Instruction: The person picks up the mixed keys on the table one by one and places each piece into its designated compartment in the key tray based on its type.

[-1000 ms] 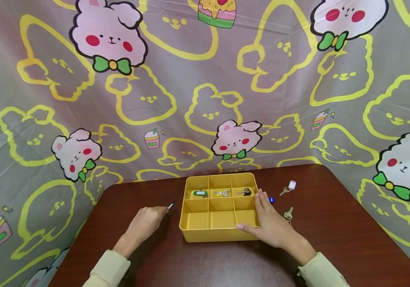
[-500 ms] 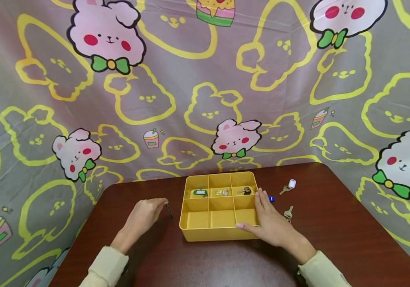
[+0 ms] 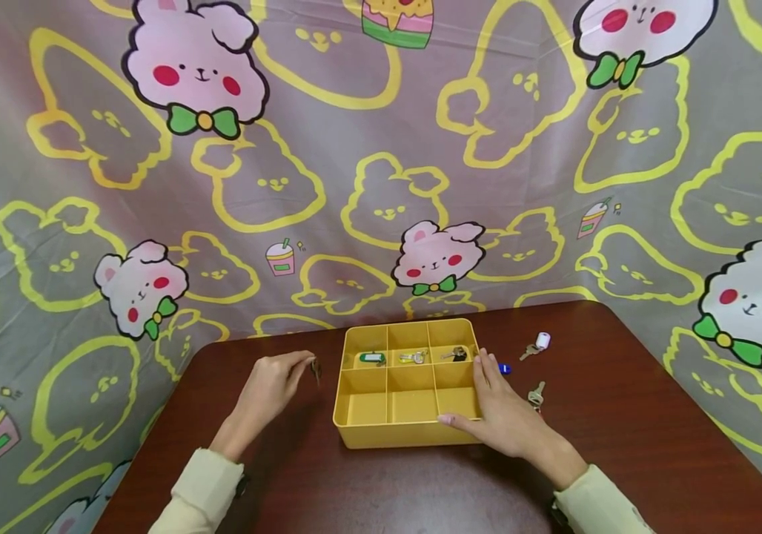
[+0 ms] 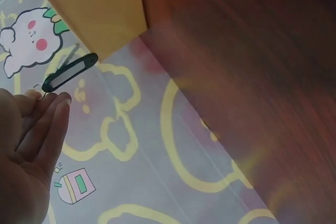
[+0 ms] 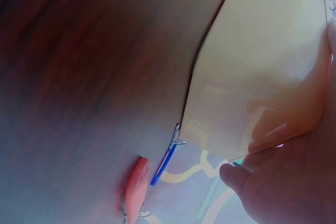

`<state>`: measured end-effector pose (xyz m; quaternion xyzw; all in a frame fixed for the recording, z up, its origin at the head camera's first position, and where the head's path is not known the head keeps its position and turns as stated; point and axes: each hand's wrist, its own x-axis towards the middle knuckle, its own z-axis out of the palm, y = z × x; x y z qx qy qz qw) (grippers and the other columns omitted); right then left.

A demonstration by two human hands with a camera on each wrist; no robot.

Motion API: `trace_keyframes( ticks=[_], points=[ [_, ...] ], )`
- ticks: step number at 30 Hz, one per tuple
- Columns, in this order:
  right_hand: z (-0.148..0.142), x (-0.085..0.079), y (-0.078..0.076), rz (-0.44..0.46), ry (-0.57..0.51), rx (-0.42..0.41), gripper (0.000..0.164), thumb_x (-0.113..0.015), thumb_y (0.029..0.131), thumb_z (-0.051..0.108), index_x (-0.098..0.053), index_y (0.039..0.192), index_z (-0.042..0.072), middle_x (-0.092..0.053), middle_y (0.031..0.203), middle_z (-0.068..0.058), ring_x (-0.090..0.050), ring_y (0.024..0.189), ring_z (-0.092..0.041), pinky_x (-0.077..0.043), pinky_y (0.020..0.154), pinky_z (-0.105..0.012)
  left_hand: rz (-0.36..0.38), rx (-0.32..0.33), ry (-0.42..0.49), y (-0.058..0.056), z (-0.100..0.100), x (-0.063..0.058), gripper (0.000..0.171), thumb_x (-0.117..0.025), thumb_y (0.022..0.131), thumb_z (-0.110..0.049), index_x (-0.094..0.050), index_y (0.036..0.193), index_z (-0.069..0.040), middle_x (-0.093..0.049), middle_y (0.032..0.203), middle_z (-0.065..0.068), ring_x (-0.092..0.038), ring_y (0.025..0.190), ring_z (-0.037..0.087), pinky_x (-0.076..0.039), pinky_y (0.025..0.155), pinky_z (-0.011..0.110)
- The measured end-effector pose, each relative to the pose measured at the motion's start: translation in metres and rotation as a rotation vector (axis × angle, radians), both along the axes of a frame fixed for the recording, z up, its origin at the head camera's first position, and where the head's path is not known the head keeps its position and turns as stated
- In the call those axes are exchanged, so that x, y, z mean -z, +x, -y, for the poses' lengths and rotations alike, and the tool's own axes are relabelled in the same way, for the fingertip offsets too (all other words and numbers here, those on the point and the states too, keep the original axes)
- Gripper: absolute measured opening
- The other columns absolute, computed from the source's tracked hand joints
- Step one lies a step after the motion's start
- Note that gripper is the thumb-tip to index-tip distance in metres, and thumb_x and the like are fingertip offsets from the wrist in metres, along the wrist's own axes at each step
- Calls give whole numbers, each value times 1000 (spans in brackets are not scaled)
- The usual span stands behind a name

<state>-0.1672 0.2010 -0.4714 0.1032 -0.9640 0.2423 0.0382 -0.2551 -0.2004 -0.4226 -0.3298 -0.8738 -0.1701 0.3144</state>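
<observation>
Currently the left hand [image 3: 264, 389], raised over the dark brown desk [image 3: 621, 430], pinches the ring of an oblong black-rimmed tag with a metal key [image 4: 71, 73] in closed fingertips, left of the yellow plastic six-compartment tray [image 3: 408, 439]. The step in hand looks like bringing this key to the tray; that would call for clearing the left rim, then lowering between the thin dividers. A strip of open desk separates the two, and the near row shows bare floor. The far row holds a green oblong tag [image 3: 372, 358], a yellow-tagged key [image 3: 413, 359] and a black-tagged key [image 3: 459, 355]. Along the right wall the right hand [image 3: 511, 417] rests, fingers straight and gripping nothing, likely steadying it and leaving the left approach freer. Farther right lie a blue plastic tag [image 3: 504, 368], a metal key with a red tag [image 3: 537, 394] and a white-tagged key [image 3: 543, 342], inside the desk's right edge.
</observation>
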Motion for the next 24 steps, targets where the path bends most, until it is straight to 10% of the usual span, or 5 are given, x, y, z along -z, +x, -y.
trace_keyframes(
  ticks=[18, 24],
  points=[
    [2, -1, 2, 11, 2, 8, 127, -57, 88, 84, -17, 164, -9, -4, 176, -26, -9, 164, -45, -32, 125, -63, 33, -12, 147, -12, -23, -23, 10, -79, 93, -8, -83, 99, -2, -82, 86, 10, -46, 54, 5, -39, 51, 20],
    [2, -2, 2, 2, 0, 6, 127, -57, 88, 84, -17, 163, -10, -5, 175, -27, -10, 163, -47, -32, 125, -63, 117, -32, 222, -15, -29, -31, 14, -77, 95, -12, -83, 103, -2, -81, 84, 10, -67, 61, 12, -50, 55, 24]
  ],
)
